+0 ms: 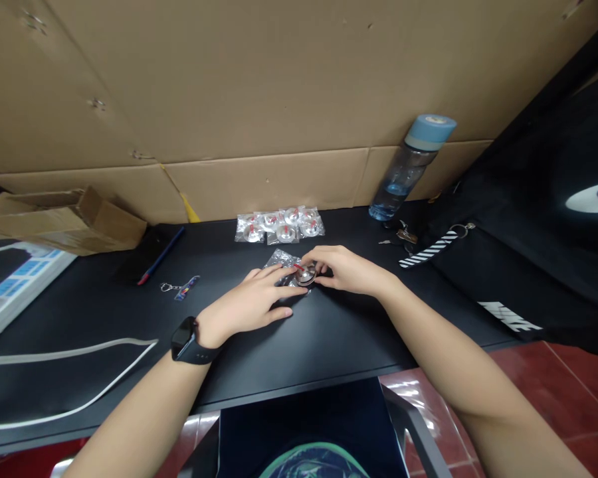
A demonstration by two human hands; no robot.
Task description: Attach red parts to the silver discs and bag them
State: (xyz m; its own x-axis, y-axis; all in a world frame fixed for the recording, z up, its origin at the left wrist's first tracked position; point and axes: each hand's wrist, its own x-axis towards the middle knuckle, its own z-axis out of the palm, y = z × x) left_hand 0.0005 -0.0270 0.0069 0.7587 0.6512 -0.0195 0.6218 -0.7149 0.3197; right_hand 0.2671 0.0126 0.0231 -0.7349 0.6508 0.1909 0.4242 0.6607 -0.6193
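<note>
My left hand [252, 302] rests on the black table [329, 338], its fingers lying flat on a clear plastic packet [282, 261] and reaching a small round silver metal part [305, 275]. My right hand [346, 269] pinches that same part from the right side. A black watch sits on my left wrist. Behind my hands lies a cluster of several similar bagged silver parts with red marks [280, 225].
A blue-capped water bottle [409, 166] leans at the back right beside keys with a striped strap [428, 247] and a black bag [538, 219]. A pen [160, 256], keychain [180, 287], cardboard box [60, 216] and white cord [80, 378] lie left. Cardboard wall behind.
</note>
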